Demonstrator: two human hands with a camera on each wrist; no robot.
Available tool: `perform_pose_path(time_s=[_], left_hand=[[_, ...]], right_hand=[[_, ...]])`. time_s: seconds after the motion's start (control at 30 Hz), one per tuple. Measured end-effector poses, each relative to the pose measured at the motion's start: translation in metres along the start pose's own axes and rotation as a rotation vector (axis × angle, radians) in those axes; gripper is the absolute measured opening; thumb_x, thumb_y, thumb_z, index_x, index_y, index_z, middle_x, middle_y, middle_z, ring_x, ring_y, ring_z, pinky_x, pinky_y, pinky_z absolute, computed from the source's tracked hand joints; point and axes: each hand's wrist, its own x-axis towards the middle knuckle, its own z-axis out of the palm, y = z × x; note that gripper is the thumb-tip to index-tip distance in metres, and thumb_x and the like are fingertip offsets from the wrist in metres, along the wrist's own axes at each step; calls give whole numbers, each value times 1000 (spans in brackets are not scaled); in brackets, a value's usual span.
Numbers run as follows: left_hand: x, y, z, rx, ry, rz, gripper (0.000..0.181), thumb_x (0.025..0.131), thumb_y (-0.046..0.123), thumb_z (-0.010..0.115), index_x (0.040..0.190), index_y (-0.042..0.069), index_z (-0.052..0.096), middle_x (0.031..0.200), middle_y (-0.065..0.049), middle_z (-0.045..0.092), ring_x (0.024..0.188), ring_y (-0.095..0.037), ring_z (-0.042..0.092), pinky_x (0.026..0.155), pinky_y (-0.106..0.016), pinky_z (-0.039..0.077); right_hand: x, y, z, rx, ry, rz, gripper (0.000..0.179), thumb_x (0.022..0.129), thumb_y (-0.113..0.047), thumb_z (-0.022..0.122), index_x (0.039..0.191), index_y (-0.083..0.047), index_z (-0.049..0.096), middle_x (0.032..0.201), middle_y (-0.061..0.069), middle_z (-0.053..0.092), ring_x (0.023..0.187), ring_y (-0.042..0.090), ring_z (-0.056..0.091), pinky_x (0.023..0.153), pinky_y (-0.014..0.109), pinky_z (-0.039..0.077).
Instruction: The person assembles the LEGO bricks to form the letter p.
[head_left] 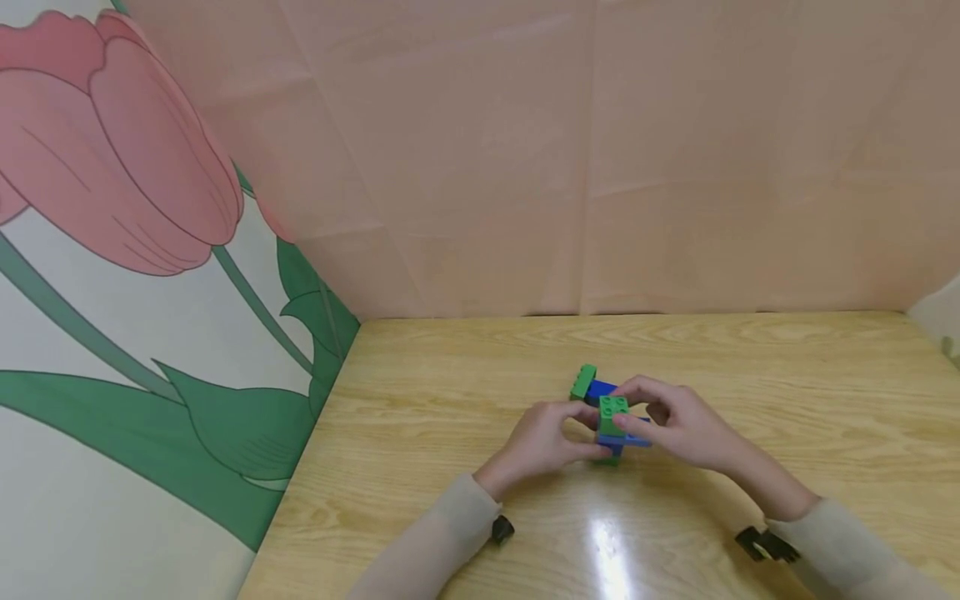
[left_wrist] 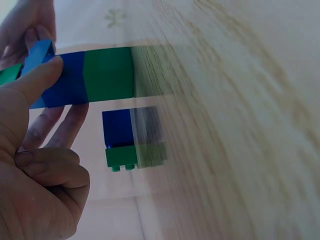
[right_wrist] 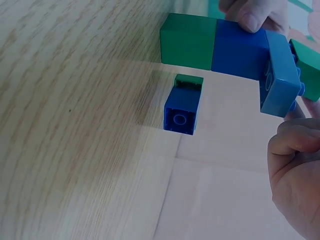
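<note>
A stack of toy building bricks stands upright on the table between both hands. From the bottom it has a green brick, a dark blue brick and a lighter blue brick that juts out toward the right hand's side. On top is a green brick with studs facing up. My left hand grips the stack, its thumb pressed on the dark blue brick. My right hand pinches the top green brick between thumb and fingers; the fingers behind it are partly hidden.
Just behind the stack lies a joined pair, a blue brick with a green brick. The wooden table ends at a pink cloth backdrop. A flower-printed panel borders the left side.
</note>
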Motion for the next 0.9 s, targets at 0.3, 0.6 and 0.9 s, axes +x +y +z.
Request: perform_pose_path(time_s=[0.3,0.6,0.9], left_hand=[[0,1,-1,6,-2,-9,38,87,45,83,118,25,74,106,22,69,106,-5,67,93,-26,51],[1,2,-1,10,-3,-12,38,87,44,84,118,25,74,105,22,69,104,-4,67,91,-24,51],[1,2,-2,-4,-13,-15,37,87,44,84,118,25,74,106,22,68,105,-3,66,95,-26,50]], right_hand=[[0,-2,0,-25,9,-19,24,98,-9,73,114,-27,68,108,-4,75,52,3,34,46,27,36],[0,-2,0,-35,0,-39,27,96,-10,76,112,-29,68,111,-3,76,51,3,34,46,27,36],[-1,0,2,5,0,-15,25,96,-9,75,113,-28,69,113,1,75,49,4,39,46,27,40]])
